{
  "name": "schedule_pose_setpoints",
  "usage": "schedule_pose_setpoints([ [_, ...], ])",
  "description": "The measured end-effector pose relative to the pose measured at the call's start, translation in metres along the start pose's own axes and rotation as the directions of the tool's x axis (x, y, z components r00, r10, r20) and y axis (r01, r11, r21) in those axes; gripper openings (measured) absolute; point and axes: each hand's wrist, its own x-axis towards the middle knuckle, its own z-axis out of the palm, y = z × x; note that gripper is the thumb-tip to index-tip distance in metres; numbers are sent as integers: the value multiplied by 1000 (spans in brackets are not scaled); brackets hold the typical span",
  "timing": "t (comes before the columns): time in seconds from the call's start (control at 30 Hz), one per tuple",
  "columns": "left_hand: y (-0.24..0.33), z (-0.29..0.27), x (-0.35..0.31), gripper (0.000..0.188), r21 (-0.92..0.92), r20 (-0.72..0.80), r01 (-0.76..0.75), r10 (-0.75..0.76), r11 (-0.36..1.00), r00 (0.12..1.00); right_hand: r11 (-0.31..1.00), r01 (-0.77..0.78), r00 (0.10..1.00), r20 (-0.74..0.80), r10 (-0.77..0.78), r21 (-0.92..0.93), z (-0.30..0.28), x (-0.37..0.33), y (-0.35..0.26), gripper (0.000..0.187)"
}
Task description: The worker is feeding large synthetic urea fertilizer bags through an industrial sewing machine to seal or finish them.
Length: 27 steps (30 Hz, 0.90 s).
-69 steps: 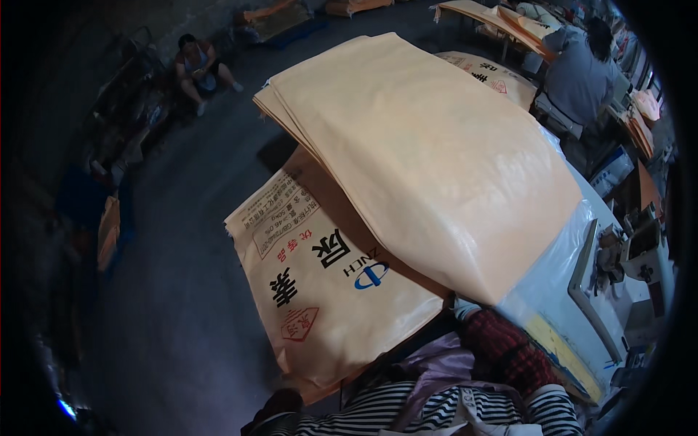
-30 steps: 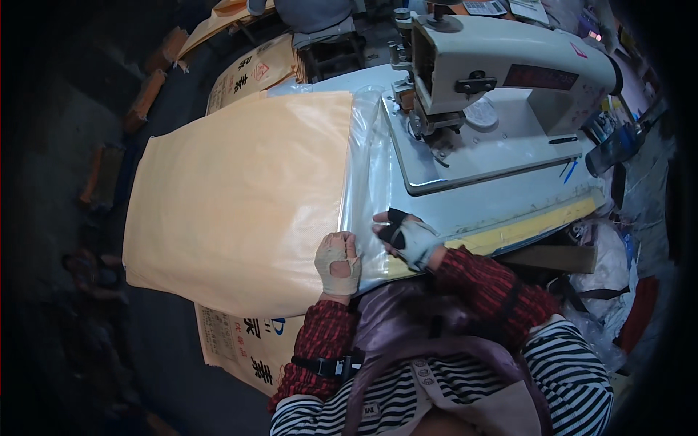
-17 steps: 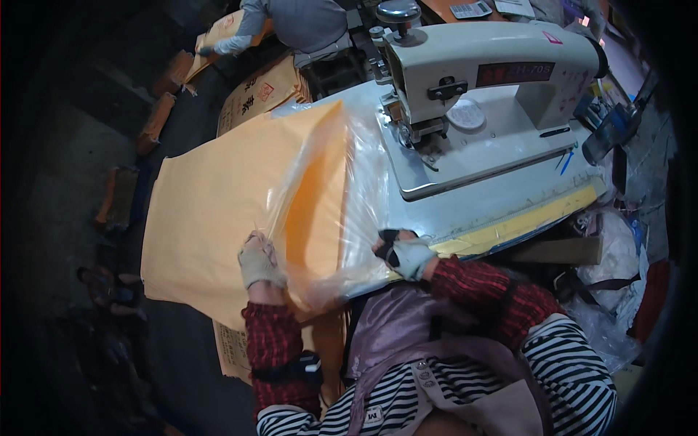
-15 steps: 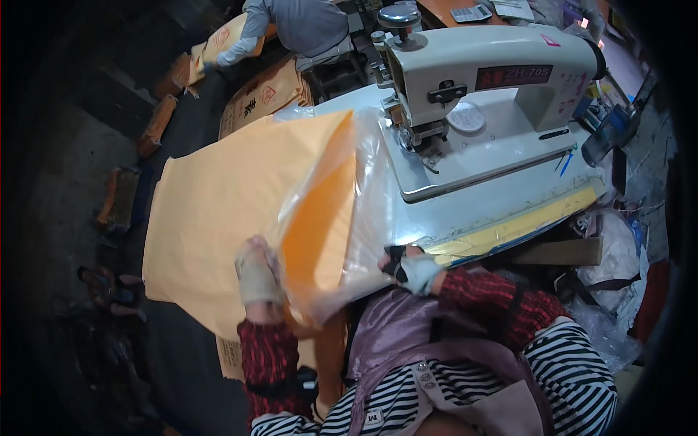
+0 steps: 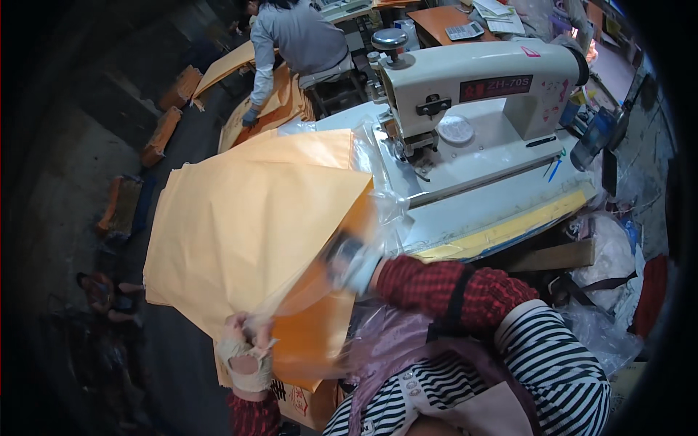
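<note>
A large tan paper bag (image 5: 247,225) with a clear plastic liner (image 5: 392,211) lies over the left end of the sewing table, its mouth spread toward me. My left hand (image 5: 246,347), in a beige fingerless glove, pinches the bag at the near corner of its mouth. My right hand (image 5: 352,263), with a pale wrap and black finger covers, is at the mouth against the orange-lit inner side. Motion smears its fingers, so their grip is unclear. More tan bags lie underneath, and a printed bag (image 5: 302,403) shows below my left hand.
A white sewing machine (image 5: 480,83) stands on the table (image 5: 465,218), whose front edge carries yellow tape (image 5: 509,225). Beyond, a seated co-worker (image 5: 302,43) reaches to a pile of tan bags (image 5: 273,109). Clear plastic (image 5: 596,334) lies at my right, with bundles (image 5: 120,203) at far left.
My right hand has moved left from the table edge to the bag's mouth. My left hand has come lower and nearer. The bag's upper layer has folded toward me, and the co-worker's arm has lowered.
</note>
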Motion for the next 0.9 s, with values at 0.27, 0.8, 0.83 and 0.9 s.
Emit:
schedule_pose_setpoints([
  [0.27, -65, -23, 6, 11, 283, -485, -138, 266, 949, 833, 858, -330, 652, -563, 508, 393, -153, -13, 58, 20],
  [0.8, -84, -25, -11, 18, -608, -509, -104, -286, 788, 812, 602, -477, 873, 267, 407, 641, -108, -1, 24, 18],
  [0.83, -91, -25, -21, 18, -609, -508, -101, -289, 787, 811, 674, -379, 889, 46, 456, 635, -115, 4, 39, 17],
  [0.9, -106, -27, -44, 18, 44, -460, 96, -66, 994, 886, 852, -283, 837, -320, 444, 441, -144, 25, 57, 16],
])
